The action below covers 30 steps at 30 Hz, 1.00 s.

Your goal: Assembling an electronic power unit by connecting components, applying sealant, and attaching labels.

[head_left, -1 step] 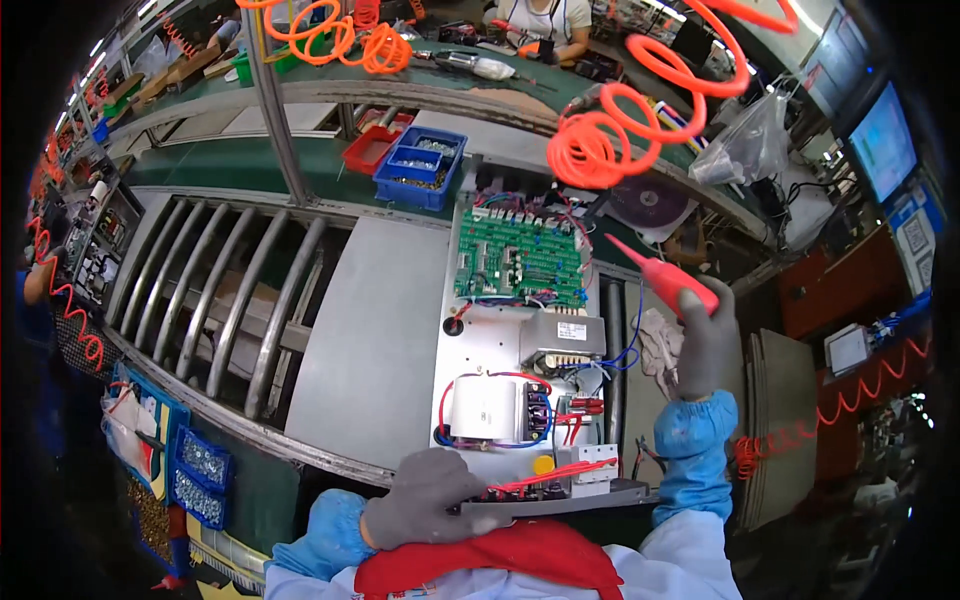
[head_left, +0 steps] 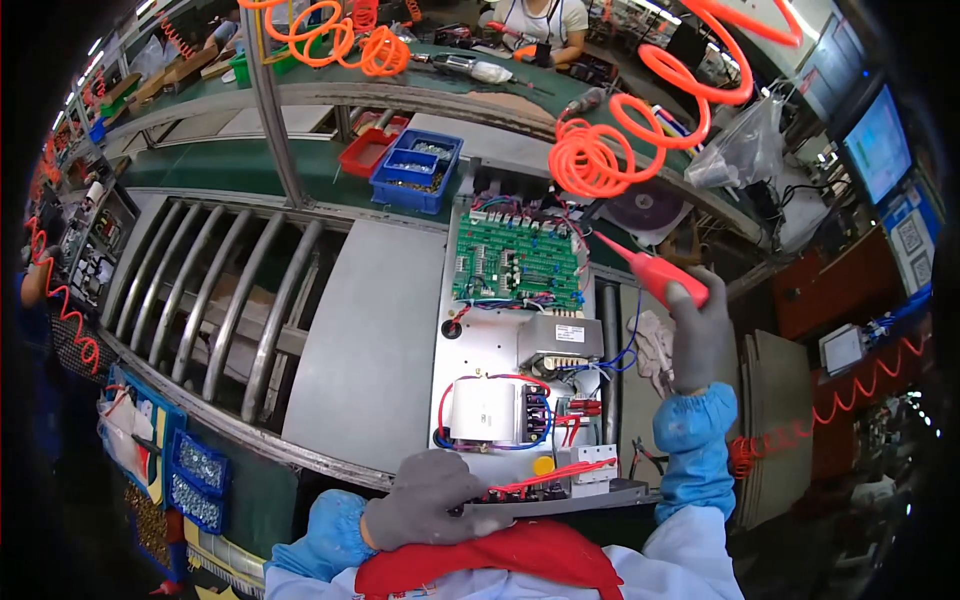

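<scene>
Head view. The left hand (head_left: pixel 425 500), in a grey glove with a blue sleeve cover, is resting with fingers curled over the near edge of the metal chassis plate (head_left: pixel 480 340), touching that edge beside a small terminal block with red wires (head_left: pixel 540 482). The right hand (head_left: pixel 698 335), gloved the same way, is gripping a red powered screwdriver (head_left: pixel 650 272) in a closed fist, fingers wrapped around the handle; the tool is raised off the right edge of the plate, its tip pointing up and left toward the green circuit board (head_left: pixel 518 262). An orange coiled air hose (head_left: pixel 600 150) is hanging above the tool.

The chassis plate is lying on the grey work surface (head_left: pixel 365 330), directly ahead of the person. The green circuit board is sitting at the plate's far end, a grey boxed component (head_left: pixel 558 345) at mid-plate toward the right edge, and a white capacitor-like block (head_left: pixel 485 410) with red and blue wiring near the left of the near end.

A roller conveyor section (head_left: pixel 200 300) is lying to the left of the work surface. A blue parts bin (head_left: pixel 415 172) and a red tray (head_left: pixel 365 152) are standing beyond the far edge.
</scene>
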Each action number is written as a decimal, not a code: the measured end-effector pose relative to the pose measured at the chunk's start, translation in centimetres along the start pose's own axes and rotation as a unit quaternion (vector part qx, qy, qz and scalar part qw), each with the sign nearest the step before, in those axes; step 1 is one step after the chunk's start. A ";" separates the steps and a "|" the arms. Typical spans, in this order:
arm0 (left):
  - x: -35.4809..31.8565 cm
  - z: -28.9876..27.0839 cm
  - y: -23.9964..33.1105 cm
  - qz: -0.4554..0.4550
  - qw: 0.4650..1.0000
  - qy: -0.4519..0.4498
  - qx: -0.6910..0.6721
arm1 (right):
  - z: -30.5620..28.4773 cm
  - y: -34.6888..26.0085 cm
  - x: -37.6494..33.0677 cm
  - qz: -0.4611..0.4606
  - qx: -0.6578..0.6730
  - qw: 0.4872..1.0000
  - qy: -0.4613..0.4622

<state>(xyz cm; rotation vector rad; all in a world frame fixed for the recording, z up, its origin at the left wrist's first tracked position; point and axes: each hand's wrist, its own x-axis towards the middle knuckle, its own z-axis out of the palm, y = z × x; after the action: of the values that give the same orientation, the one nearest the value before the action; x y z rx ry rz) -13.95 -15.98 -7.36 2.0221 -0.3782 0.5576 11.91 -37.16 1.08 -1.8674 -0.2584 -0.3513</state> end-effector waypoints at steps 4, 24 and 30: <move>0.5 -0.1 -0.9 0.031 0.998 -0.023 -0.058 | 2.9 0.9 4.1 -0.225 -0.182 0.957 -0.006; 2.5 -1.0 -2.3 0.092 0.987 -0.088 -0.101 | 7.7 1.9 9.4 -0.287 -0.327 0.900 -0.027; 2.5 -1.2 -2.1 0.082 0.985 -0.091 -0.118 | 8.0 1.6 9.8 -0.288 -0.291 0.911 -0.045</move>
<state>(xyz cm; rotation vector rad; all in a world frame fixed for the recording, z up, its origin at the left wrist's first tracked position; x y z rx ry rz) -11.12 -13.98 -7.00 1.8269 -0.6947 0.4063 22.50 -30.00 0.93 -2.3717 -0.8527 -0.8159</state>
